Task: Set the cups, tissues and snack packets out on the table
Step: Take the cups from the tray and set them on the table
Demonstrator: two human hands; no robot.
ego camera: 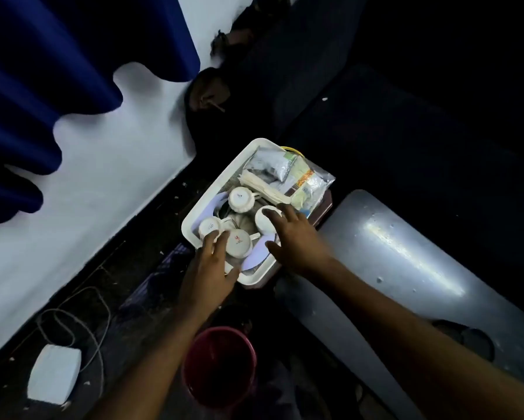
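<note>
A white plastic basket (215,183) stands on a small dark stand. Inside it several white cups lie upturned: one at the back (240,199), one at the left (209,226), one at the front (238,242), one at the right (263,219). Behind them lie folded tissues (265,184) and shiny snack packets (303,180). My left hand (210,268) rests on the basket's near edge, fingers spread, touching the left and front cups. My right hand (297,237) reaches over the right cup, fingertips on it, fingers apart. Neither hand has closed around a cup.
A grey plastic chair (406,253) stands right of the basket. A dark red bucket (221,365) sits on the floor below my arms. A white box (54,374) with a cable lies at lower left. Blue curtain (42,71) hangs over the white wall.
</note>
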